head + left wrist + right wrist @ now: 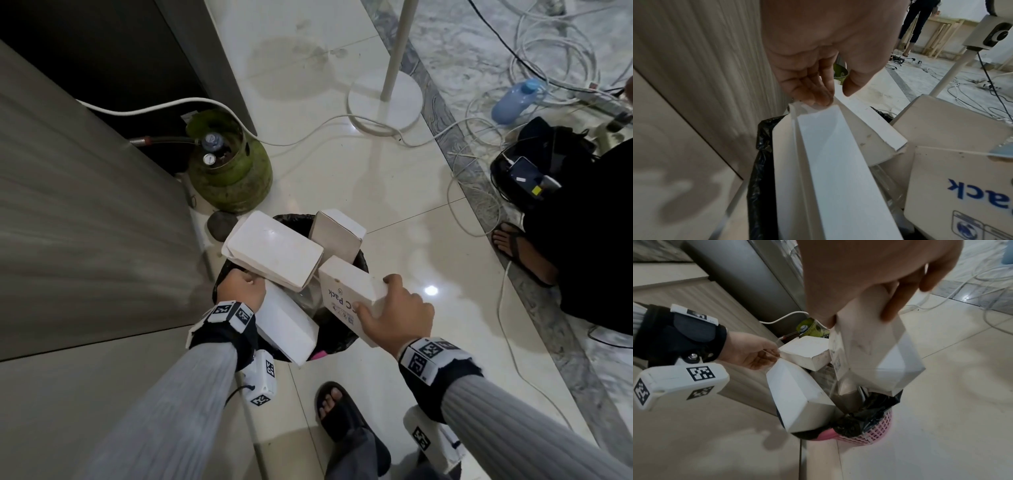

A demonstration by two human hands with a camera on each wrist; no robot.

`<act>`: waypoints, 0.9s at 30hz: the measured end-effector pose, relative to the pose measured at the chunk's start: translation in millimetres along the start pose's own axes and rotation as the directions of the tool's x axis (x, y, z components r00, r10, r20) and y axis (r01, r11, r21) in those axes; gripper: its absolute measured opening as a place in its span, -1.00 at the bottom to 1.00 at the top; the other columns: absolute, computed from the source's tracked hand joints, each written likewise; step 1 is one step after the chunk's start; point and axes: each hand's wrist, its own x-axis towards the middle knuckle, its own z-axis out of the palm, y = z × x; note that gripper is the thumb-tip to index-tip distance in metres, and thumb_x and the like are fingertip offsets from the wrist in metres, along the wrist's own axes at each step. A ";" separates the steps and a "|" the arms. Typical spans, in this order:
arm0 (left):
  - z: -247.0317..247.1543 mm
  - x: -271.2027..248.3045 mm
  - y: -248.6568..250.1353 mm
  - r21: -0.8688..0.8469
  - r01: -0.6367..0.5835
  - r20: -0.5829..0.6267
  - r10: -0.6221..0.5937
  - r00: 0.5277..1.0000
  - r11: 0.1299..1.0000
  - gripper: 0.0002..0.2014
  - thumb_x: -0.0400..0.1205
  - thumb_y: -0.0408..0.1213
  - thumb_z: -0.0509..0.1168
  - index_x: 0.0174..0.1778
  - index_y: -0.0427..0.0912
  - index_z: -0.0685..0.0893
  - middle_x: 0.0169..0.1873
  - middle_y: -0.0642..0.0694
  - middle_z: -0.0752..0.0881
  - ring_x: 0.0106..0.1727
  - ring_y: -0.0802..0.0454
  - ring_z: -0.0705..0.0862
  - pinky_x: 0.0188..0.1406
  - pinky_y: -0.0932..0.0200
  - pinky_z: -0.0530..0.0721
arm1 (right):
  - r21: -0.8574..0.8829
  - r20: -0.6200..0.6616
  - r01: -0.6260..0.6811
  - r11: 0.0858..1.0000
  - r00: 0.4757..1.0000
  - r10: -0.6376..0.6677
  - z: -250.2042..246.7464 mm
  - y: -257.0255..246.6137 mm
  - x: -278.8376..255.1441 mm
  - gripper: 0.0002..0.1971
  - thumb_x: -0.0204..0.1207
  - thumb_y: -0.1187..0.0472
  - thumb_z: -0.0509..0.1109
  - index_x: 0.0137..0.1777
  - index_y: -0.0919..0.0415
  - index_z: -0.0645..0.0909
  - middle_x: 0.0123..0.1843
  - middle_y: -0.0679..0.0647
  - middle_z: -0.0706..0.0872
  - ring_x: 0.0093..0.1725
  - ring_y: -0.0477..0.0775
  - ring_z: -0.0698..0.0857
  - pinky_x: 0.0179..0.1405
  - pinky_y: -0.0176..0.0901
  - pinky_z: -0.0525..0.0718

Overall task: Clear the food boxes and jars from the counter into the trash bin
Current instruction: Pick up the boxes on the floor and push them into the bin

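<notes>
A pink mesh trash bin [877, 428] with a black liner [342, 334] stands on the floor, overfull with white food boxes. My left hand [255, 282] pinches the top end of a long white box [287, 329] that leans out of the bin's near side; in the left wrist view the fingers [818, 97] and thumb sit on either side of its edge. My right hand [375, 294] grips a white box printed "Pack" [346, 287] over the bin's right side, with its lower end in the bin. Two more white boxes [274, 250] [337, 233] lie on top.
A grey cabinet [85, 205] stands close on the left. Behind the bin is a green gas cylinder [227, 171]. A white lamp stand base [385, 99], cables and a blue bottle [513, 99] are on the floor. Another person's sandalled foot [520, 253] is at right.
</notes>
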 end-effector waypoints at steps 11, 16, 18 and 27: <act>10.9 -48.9 -53.6 -0.167 0.000 -0.052 -0.008 0.999 0.986 -0.73 0.58 -0.33 0.25 0.18 -0.33 0.57 -0.09 -0.14 0.60 -0.07 -0.17 0.60 -0.08 0.13 0.45 | 0.208 0.110 -0.271 0.940 0.961 0.253 11.1 4.9 -42.3 -0.38 0.37 -0.29 0.40 0.10 0.15 0.24 -0.03 0.11 0.74 -0.04 0.26 0.76 0.02 0.06 0.69; 22.9 -63.2 -74.8 -0.218 0.015 -0.048 -0.026 0.998 0.976 -0.73 0.57 -0.35 0.27 0.18 -0.35 0.57 -0.09 -0.13 0.62 -0.05 -0.12 0.60 -0.06 0.13 0.45 | 0.368 0.217 -0.300 0.880 0.948 0.232 36.0 -7.6 -40.3 -0.24 0.29 -0.25 0.53 0.26 0.22 0.30 0.22 0.20 0.64 0.15 0.29 0.70 0.11 0.19 0.71; 26.7 -68.2 -82.6 -0.219 0.026 -0.039 -0.035 0.999 0.975 -0.72 0.58 -0.34 0.27 0.19 -0.33 0.57 -0.05 -0.16 0.66 -0.01 -0.14 0.63 -0.03 0.14 0.46 | 0.416 0.235 -0.272 0.868 0.954 0.186 41.8 -12.2 -39.5 -0.13 0.31 -0.20 0.55 0.44 0.24 0.23 0.33 0.22 0.53 0.24 0.29 0.63 0.19 0.17 0.67; 49.2 -99.7 -114.7 -0.231 0.092 0.005 -0.093 0.996 0.969 -0.67 0.57 -0.31 0.28 0.24 -0.34 0.55 0.16 -0.32 0.69 0.12 -0.24 0.66 0.01 0.13 0.48 | 0.389 0.326 -0.253 0.886 0.937 0.124 36.5 17.3 -39.1 -0.18 0.38 -0.21 0.49 0.52 0.03 0.17 0.37 0.25 0.44 0.22 0.31 0.63 0.10 0.01 0.62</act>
